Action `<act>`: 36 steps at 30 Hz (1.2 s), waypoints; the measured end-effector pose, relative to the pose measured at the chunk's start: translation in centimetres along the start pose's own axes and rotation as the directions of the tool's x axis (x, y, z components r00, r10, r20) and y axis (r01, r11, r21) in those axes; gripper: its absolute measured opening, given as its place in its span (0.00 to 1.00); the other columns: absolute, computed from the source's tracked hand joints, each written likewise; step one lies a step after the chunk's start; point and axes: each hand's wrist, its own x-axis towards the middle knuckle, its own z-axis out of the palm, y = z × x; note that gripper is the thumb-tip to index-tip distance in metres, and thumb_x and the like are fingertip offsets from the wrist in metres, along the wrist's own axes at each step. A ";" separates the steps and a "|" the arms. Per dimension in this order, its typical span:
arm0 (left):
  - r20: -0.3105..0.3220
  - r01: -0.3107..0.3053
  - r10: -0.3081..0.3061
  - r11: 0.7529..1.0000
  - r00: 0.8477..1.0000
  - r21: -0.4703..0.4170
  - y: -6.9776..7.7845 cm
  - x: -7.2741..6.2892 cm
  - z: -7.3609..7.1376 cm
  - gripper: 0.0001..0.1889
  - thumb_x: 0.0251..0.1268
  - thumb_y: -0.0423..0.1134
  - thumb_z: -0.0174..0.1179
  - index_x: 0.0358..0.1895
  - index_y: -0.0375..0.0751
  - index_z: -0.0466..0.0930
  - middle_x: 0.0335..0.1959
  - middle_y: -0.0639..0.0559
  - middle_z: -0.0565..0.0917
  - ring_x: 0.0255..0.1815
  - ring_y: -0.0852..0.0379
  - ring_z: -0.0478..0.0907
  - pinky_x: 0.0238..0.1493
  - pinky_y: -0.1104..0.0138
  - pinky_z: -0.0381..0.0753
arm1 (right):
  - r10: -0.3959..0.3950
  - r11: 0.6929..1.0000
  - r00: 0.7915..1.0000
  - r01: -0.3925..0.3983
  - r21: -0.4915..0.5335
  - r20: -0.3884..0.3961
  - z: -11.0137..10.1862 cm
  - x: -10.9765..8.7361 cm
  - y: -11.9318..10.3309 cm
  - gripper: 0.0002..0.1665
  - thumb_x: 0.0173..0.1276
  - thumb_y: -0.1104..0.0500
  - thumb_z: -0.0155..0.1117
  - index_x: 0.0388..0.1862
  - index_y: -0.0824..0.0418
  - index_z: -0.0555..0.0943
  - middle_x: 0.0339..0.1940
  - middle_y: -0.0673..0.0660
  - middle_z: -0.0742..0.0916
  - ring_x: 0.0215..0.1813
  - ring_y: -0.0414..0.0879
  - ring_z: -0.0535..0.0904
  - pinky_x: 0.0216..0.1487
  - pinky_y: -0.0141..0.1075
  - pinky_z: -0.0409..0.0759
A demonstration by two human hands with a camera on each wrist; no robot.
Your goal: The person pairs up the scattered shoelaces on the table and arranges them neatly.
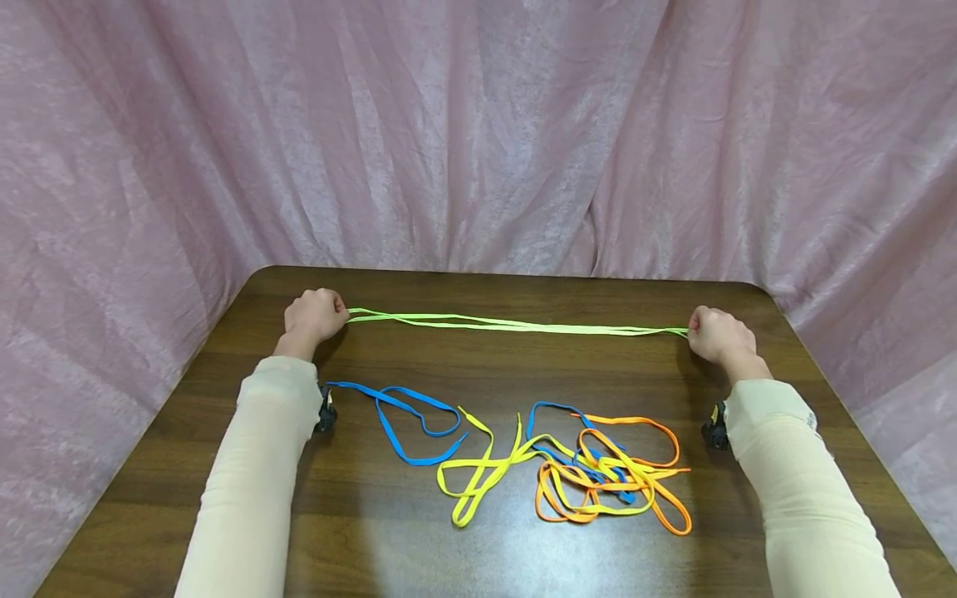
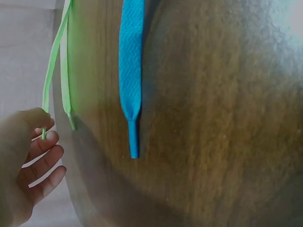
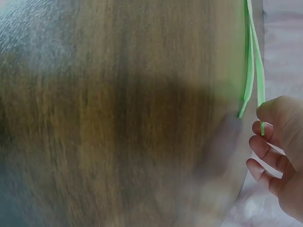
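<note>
Two flat neon-green shoelaces [image 1: 576,329] stretch side by side across the far part of the table, from one hand to the other. My left hand [image 1: 316,316] pinches one green end between thumb and index finger. In the left wrist view the other green lace's tip [image 2: 72,124] hangs free beside that hand. At the right, my right hand [image 1: 721,334] pinches a green end between thumb and finger, its tip [image 3: 262,128] poking out below. A second green tip [image 3: 241,112] lies loose next to it.
Nearer on the brown wooden table [image 1: 419,556] lies a loosely looped blue shoelace [image 1: 419,462]. To its right, a yellow shoelace [image 1: 462,522] tangles with an orange one [image 1: 564,519] and another blue one [image 1: 557,405]. A pink curtain [image 1: 478,141] hangs behind the table and along both sides.
</note>
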 end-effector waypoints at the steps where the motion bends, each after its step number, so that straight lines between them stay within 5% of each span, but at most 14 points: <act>1: 0.008 0.002 -0.002 1.000 1.000 0.001 0.0 0.0 0.1 0.08 0.54 0.40 0.50 0.24 0.45 0.77 0.31 0.44 0.79 0.31 0.44 0.76 0.26 0.55 0.71 | -0.001 1.000 1.000 0.001 -0.001 0.000 0.1 0.0 0.0 0.07 0.58 0.60 0.49 0.32 0.60 0.72 0.35 0.63 0.79 0.36 0.63 0.76 0.28 0.52 0.70; 21: 0.081 0.000 -0.001 1.000 0.997 0.013 -0.5 0.0 0.8 0.06 0.58 0.41 0.55 0.29 0.44 0.77 0.34 0.42 0.80 0.35 0.41 0.76 0.27 0.54 0.72 | -0.004 1.000 0.999 0.005 -0.016 0.037 0.9 -0.2 0.2 0.04 0.59 0.59 0.52 0.30 0.58 0.73 0.34 0.61 0.76 0.36 0.59 0.75 0.25 0.49 0.70; 36: 0.081 -0.015 0.014 1.000 0.997 0.017 -0.8 -0.9 0.3 0.12 0.60 0.41 0.56 0.44 0.39 0.74 0.46 0.38 0.75 0.46 0.34 0.73 0.38 0.46 0.72 | -0.016 1.000 0.999 0.017 -0.010 0.048 1.1 -0.9 0.5 0.14 0.63 0.56 0.52 0.45 0.62 0.71 0.44 0.66 0.74 0.47 0.66 0.71 0.36 0.59 0.70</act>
